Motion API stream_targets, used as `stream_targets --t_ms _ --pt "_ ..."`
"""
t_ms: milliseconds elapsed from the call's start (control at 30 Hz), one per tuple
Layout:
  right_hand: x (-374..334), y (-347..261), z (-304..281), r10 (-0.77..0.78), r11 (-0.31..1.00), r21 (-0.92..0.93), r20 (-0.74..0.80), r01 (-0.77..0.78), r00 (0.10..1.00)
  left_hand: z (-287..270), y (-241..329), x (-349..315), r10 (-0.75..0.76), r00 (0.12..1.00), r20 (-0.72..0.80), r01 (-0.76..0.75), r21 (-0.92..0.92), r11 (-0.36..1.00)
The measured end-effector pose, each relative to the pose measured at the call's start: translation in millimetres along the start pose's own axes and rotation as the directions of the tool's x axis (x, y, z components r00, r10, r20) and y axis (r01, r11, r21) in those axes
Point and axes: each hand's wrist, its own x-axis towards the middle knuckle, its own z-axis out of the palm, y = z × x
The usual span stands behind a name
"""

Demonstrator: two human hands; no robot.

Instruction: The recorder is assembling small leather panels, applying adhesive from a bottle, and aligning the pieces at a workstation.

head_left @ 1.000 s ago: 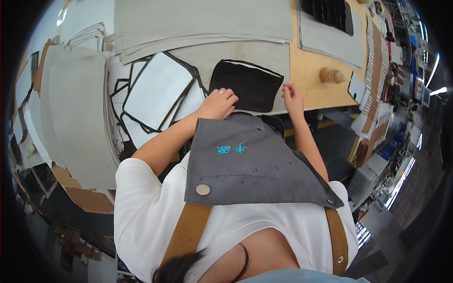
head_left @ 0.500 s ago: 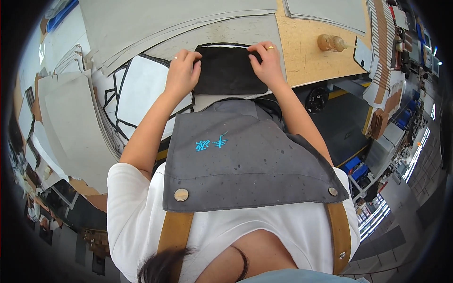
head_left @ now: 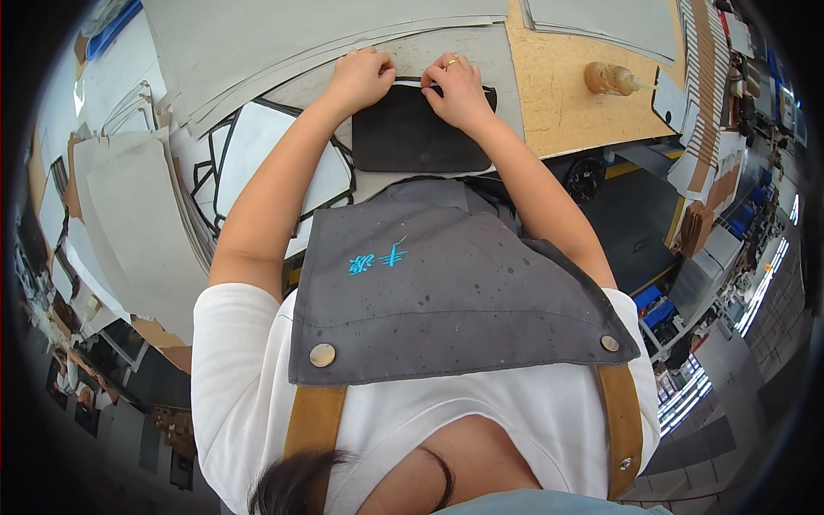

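The flat black piece (head_left: 412, 142) lies on a grey sheet (head_left: 493, 64) on the surface (head_left: 558, 99), right in front of your apron (head_left: 463, 292), with its near edge toward you; that position seems to let both your forearms reach straight to its far edge. Your left hand (head_left: 362, 79) is at the far left corner with its fingers curled in, and since the back of the hand covers the tips, you cannot tell from here whether they grip anything. Your right hand (head_left: 459, 93) rests over the far right part, its thumb and forefinger drawn near each other at the far edge, but whether they pinch it is too small to tell. With a hand near each end of that edge, you probably keep it steady and within fingertip reach. A narrow white strip (head_left: 408, 82) shows along the edge between your hands. The black-edged white panels (head_left: 266, 163) overlap to your left, likely grouped to leave room for the black piece. The bottle (head_left: 608, 79) lies on its side to the right, well apart from your right hand.
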Motion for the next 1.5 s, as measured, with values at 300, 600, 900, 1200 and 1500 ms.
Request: stream_targets --t_ms 300,600,900,1200,1500 --pt "-18.1 -16.7 -9.4 -0.081 0.994 -0.083 -0.081 0.075 0.993 -7.5 15.1 15.3 -0.03 0.945 0.325 0.07 -0.111 0.991" --pt "-37.1 -32.2 -13.9 -0.178 0.981 -0.104 -0.12 0.166 0.977 -0.4 21.4 14.4 -0.082 0.943 0.322 0.084 0.008 0.996" --pt "-36.6 -30.4 -15.7 -0.062 0.997 0.04 -0.137 0.068 0.989 -7.7 28.6 10.7 -0.142 0.932 0.333 0.173 -0.065 0.983" --pt "-31.0 -19.9 -12.3 -0.021 1.0 -0.004 -0.093 0.021 0.995 -12.0 -1.4 -13.4 -0.009 0.989 -0.145 -0.012 -0.149 0.989" --pt "-37.1 -23.4 -17.3 -0.11 0.994 -0.022 -0.093 0.109 0.99 -12.5 6.1 -71.8 0.038 0.953 -0.3 -0.083 -0.142 0.986"
